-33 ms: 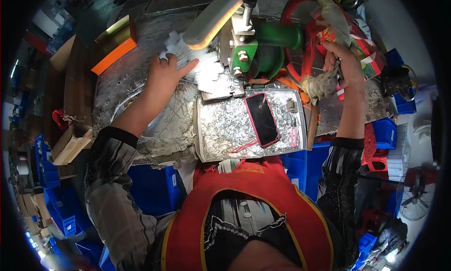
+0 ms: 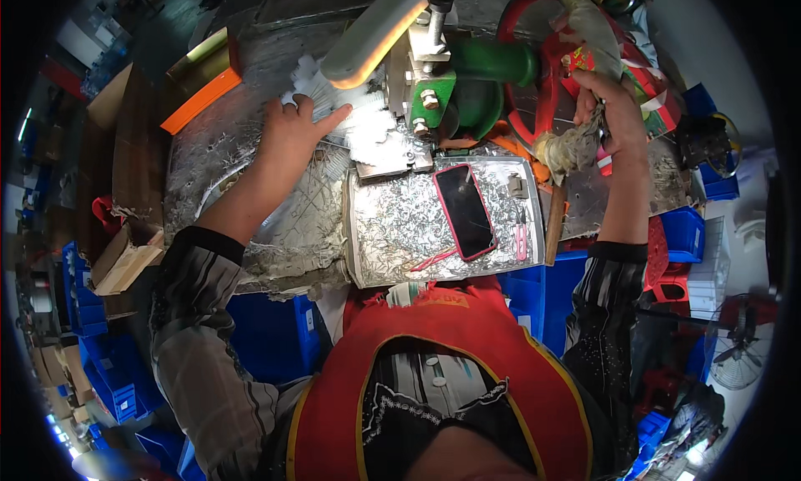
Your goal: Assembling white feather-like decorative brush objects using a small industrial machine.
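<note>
Several blue bins (image 2: 271, 335) flank a scuffed worktable (image 2: 209, 122) bearing a press (image 2: 492, 61).

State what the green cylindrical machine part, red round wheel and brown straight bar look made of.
Green cylindrical machine part: probably metal with semi-gloss paint; the coat catches light.
Red round wheel: likely painted metal; solid red coat, fairly smooth.
Brown straight bar: perhaps matt wood; dull brown look, grain unclear.

the person wears a red apron (image 2: 434, 321) with yellow edging. the striped sleeves (image 2: 196, 347) are black, grey and white, ending in black cuffs (image 2: 619, 254). the dark collar (image 2: 388, 423) has white trim, perhaps embroidered, above pale round buttons (image 2: 432, 361).
</note>
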A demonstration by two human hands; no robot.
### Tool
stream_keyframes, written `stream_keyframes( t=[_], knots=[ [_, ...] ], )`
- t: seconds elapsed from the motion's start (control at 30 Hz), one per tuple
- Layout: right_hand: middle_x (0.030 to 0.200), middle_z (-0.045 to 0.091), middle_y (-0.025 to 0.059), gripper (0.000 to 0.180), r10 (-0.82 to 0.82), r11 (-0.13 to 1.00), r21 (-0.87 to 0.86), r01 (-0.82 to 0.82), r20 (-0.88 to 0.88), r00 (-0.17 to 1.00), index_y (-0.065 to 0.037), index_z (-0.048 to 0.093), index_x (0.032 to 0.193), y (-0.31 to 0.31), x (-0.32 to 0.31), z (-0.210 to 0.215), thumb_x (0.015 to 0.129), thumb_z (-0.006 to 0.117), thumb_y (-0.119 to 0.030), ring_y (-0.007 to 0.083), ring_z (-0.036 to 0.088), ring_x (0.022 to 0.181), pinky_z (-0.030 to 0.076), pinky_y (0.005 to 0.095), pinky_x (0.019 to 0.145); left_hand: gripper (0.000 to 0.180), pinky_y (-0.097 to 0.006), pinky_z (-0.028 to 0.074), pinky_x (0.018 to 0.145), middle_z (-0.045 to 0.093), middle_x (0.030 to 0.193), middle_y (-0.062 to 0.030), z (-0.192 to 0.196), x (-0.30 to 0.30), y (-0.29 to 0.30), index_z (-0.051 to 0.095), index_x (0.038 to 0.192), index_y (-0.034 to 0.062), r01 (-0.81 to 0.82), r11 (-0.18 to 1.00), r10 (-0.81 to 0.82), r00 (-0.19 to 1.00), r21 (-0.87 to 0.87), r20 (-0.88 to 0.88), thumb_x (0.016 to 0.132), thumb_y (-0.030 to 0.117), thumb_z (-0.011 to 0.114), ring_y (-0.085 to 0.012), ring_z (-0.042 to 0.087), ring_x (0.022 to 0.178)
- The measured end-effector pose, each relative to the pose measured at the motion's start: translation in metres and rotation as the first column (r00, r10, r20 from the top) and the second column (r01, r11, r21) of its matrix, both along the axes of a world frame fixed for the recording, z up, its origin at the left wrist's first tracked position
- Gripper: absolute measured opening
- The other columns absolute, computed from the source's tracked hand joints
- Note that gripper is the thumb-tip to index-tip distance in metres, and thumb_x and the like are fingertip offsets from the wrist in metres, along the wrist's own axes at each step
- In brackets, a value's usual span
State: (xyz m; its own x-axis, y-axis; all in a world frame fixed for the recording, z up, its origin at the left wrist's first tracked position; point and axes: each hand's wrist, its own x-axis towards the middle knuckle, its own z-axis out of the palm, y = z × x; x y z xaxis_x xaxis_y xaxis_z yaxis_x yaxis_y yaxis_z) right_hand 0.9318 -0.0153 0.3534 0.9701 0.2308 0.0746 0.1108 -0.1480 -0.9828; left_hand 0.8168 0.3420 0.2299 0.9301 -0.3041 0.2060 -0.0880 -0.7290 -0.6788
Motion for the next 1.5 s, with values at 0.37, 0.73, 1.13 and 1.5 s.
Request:
stream_keyframes(
  t=[0.37, 0.73, 1.13, 1.5],
  knots=[
    [0.045, 0.043, 0.0043, 0.024, -0.166, 0.956, 0.279, 0.094, 0.247, 0.955, -0.004, 0.046, 0.052, -0.005, -0.015, -0.076, 0.071, 0.059, -0.009, 0.0134, 0.043, 0.039, 0.039, 0.0259, 0.045, 0.067, -0.037, 0.04, 0.073, 0.051, 0.089, -0.0109, -0.002, 0.0, 0.001, 0.027, 0.13, 0.0378, -0.021, 0.999, 0.021, 1.0, 0.024, -0.003, 0.075, 0.008, 0.05, -0.0192, 0.053, 0.07],
    [0.06, 0.054, 0.0045, 0.015, -0.116, 0.96, 0.281, 0.015, 0.346, 0.931, 0.001, 0.054, 0.065, -0.006, -0.018, -0.138, 0.076, 0.057, -0.008, 0.0119, 0.051, 0.06, 0.041, 0.0263, 0.064, 0.075, -0.043, 0.044, 0.072, 0.052, 0.097, -0.0158, -0.013, -0.021, 0.019, 0.021, 0.134, 0.0292, -0.204, 0.806, 0.149, 0.979, -0.556, -0.142, 0.072, -0.004, 0.047, -0.0322, 0.057, 0.077],
    [0.073, 0.054, 0.0075, 0.004, -0.242, 0.961, 0.232, 0.151, 0.438, 0.866, 0.0, 0.053, 0.076, -0.006, -0.133, -0.089, 0.075, 0.054, -0.004, 0.0137, 0.052, 0.071, 0.042, 0.0241, 0.065, 0.077, -0.035, 0.046, 0.073, 0.055, 0.104, -0.0205, -0.093, -0.094, -0.001, 0.019, 0.134, 0.0127, -0.102, -0.418, 0.409, 0.866, -0.903, -0.288, 0.069, 0.009, 0.059, -0.0302, 0.059, 0.088],
    [0.085, 0.059, 0.0046, 0.014, -0.073, 0.25, 0.199, -0.948, 0.98, 0.186, -0.012, 0.055, 0.089, 0.058, -0.183, 0.018, 0.078, 0.059, -0.02, 0.0224, 0.05, 0.079, 0.042, 0.0246, 0.066, 0.081, -0.038, 0.043, 0.077, 0.055, 0.101, -0.021, -0.09, -0.094, -0.026, 0.021, 0.133, 0.022, -0.373, -0.051, 0.565, 0.754, -0.926, -0.335, 0.066, 0.007, 0.064, -0.0325, 0.057, 0.089]
  ],
)
